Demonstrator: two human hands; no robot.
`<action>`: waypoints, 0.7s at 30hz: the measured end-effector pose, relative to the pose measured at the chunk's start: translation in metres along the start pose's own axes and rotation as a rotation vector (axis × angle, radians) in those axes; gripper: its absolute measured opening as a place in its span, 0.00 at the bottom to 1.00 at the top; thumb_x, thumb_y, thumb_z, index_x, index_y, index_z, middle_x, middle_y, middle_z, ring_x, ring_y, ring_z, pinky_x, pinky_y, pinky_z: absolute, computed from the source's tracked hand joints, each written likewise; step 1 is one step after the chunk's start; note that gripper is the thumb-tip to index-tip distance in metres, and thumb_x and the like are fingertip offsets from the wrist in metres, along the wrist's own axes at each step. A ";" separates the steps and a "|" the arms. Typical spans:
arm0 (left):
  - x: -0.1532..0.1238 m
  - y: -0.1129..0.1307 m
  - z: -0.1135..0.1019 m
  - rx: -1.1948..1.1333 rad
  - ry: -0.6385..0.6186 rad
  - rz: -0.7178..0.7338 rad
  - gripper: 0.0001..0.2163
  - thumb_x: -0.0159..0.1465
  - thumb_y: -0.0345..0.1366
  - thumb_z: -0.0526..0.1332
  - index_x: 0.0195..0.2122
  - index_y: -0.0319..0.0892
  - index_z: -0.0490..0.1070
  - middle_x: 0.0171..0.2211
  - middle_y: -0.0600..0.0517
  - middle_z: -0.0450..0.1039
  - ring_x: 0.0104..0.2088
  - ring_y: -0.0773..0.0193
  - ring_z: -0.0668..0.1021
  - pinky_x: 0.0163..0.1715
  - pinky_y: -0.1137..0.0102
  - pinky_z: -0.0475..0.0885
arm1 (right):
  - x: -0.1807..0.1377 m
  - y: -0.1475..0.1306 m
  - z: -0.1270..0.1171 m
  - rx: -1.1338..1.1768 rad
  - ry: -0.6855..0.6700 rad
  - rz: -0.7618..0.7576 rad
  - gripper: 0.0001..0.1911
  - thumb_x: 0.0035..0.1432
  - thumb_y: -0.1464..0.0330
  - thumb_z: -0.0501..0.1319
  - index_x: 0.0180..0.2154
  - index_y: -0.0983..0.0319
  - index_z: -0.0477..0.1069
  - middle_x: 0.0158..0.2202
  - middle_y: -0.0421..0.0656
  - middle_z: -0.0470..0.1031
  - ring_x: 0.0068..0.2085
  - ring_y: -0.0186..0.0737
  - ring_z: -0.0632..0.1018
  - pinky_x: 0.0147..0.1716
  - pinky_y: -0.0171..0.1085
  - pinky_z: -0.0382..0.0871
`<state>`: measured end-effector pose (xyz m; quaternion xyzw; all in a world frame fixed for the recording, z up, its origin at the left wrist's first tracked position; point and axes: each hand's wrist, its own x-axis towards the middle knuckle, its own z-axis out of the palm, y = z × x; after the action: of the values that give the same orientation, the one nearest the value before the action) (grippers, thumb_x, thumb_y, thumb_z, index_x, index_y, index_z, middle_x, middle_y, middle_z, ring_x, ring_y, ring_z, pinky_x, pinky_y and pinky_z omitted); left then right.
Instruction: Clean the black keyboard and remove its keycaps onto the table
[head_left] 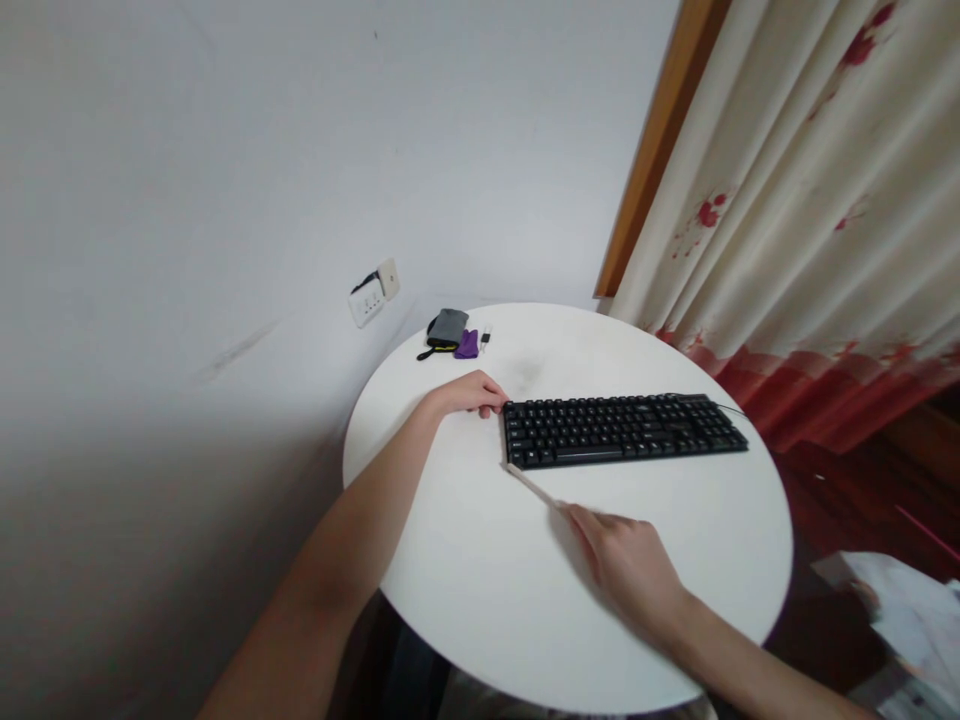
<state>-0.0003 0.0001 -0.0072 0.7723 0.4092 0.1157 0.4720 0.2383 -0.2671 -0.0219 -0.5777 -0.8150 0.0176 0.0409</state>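
Note:
A black keyboard [600,430] lies on the round white table [480,570]. At its back left corner is my left hand [474,393], fingers closed and gripping the edge. My right hand [626,560], in front of the keyboard, is closed around a slim whitish stick [534,487] shaped like a toothbrush. The stick's slightly thicker head is at the keyboard's front left corner; whether it touches the keys I cannot tell. My right fingers hide the stick's other end.
Toward the back left of the table lie a folded grey cloth [448,327], a purple cloth [466,345] and a small black-and-clear item [486,337]. A wall with a socket [367,302] borders the left; a curtain [780,220] hangs at right.

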 end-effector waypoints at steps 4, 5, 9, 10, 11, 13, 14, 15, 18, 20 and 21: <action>0.000 0.000 -0.001 0.005 -0.010 -0.004 0.13 0.52 0.37 0.61 0.35 0.37 0.81 0.29 0.48 0.77 0.23 0.69 0.74 0.18 0.76 0.56 | -0.002 0.048 -0.003 -0.045 0.144 0.083 0.16 0.69 0.69 0.48 0.44 0.63 0.74 0.29 0.45 0.79 0.29 0.39 0.79 0.29 0.33 0.64; 0.001 0.000 -0.001 0.006 -0.012 -0.010 0.13 0.53 0.37 0.61 0.35 0.37 0.81 0.29 0.48 0.78 0.23 0.69 0.74 0.19 0.76 0.56 | -0.003 0.060 -0.003 -0.052 0.173 0.077 0.17 0.70 0.68 0.48 0.45 0.63 0.74 0.30 0.46 0.79 0.30 0.39 0.78 0.29 0.34 0.64; 0.002 0.000 -0.003 0.016 -0.020 -0.018 0.14 0.53 0.40 0.62 0.37 0.38 0.81 0.30 0.47 0.78 0.23 0.69 0.74 0.19 0.76 0.57 | -0.010 0.098 -0.007 -0.020 0.248 -0.036 0.17 0.70 0.68 0.48 0.47 0.63 0.75 0.33 0.47 0.78 0.32 0.39 0.77 0.34 0.34 0.65; 0.002 0.000 -0.003 0.023 -0.023 -0.012 0.15 0.54 0.40 0.62 0.37 0.38 0.81 0.31 0.47 0.78 0.23 0.69 0.74 0.19 0.76 0.57 | -0.011 0.104 -0.008 -0.012 0.244 -0.062 0.17 0.70 0.68 0.48 0.47 0.63 0.75 0.33 0.47 0.78 0.33 0.39 0.77 0.34 0.34 0.65; 0.002 0.000 -0.003 0.030 -0.026 -0.006 0.15 0.54 0.40 0.62 0.37 0.38 0.81 0.31 0.47 0.78 0.23 0.69 0.74 0.19 0.76 0.58 | -0.012 0.108 -0.008 -0.007 0.227 -0.088 0.17 0.70 0.68 0.48 0.48 0.63 0.74 0.33 0.46 0.78 0.34 0.39 0.77 0.35 0.34 0.66; 0.003 0.001 -0.004 0.051 -0.034 -0.004 0.15 0.54 0.41 0.62 0.37 0.38 0.81 0.30 0.48 0.78 0.23 0.69 0.74 0.20 0.76 0.59 | -0.014 0.114 -0.009 -0.009 0.188 -0.119 0.17 0.69 0.70 0.49 0.49 0.62 0.74 0.34 0.46 0.78 0.35 0.39 0.76 0.36 0.34 0.66; 0.003 0.001 -0.004 0.063 -0.039 -0.009 0.15 0.55 0.42 0.61 0.37 0.38 0.81 0.29 0.48 0.78 0.23 0.68 0.73 0.20 0.76 0.59 | -0.014 0.117 -0.008 -0.013 0.174 -0.124 0.17 0.69 0.71 0.49 0.49 0.62 0.74 0.35 0.46 0.77 0.36 0.39 0.76 0.37 0.34 0.66; 0.003 0.002 -0.004 0.074 -0.042 -0.015 0.16 0.55 0.42 0.61 0.37 0.38 0.81 0.29 0.48 0.78 0.23 0.68 0.73 0.20 0.76 0.59 | -0.013 0.120 -0.007 -0.019 0.168 -0.123 0.17 0.69 0.71 0.49 0.49 0.62 0.74 0.35 0.46 0.77 0.36 0.39 0.76 0.37 0.34 0.65; 0.003 0.006 -0.004 0.091 -0.041 -0.027 0.16 0.55 0.43 0.61 0.38 0.38 0.81 0.29 0.48 0.78 0.24 0.67 0.74 0.21 0.76 0.60 | -0.015 0.136 -0.006 -0.041 0.202 -0.064 0.17 0.69 0.70 0.48 0.50 0.62 0.74 0.34 0.46 0.77 0.36 0.39 0.75 0.37 0.34 0.65; 0.003 0.008 -0.005 0.102 -0.040 -0.029 0.17 0.55 0.43 0.61 0.39 0.38 0.81 0.30 0.48 0.78 0.25 0.67 0.74 0.21 0.76 0.60 | -0.020 0.151 -0.006 -0.052 0.235 -0.027 0.18 0.69 0.69 0.48 0.50 0.63 0.74 0.33 0.46 0.76 0.35 0.39 0.75 0.36 0.34 0.65; 0.003 0.009 -0.005 0.108 -0.039 -0.032 0.17 0.55 0.44 0.61 0.39 0.38 0.81 0.31 0.47 0.78 0.25 0.67 0.74 0.21 0.76 0.60 | -0.023 0.160 -0.008 -0.053 0.246 -0.021 0.18 0.70 0.69 0.48 0.50 0.63 0.74 0.32 0.46 0.76 0.34 0.39 0.74 0.36 0.34 0.65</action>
<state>0.0032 0.0032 0.0019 0.7920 0.4178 0.0708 0.4395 0.3969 -0.2362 -0.0274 -0.5679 -0.8100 -0.0753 0.1255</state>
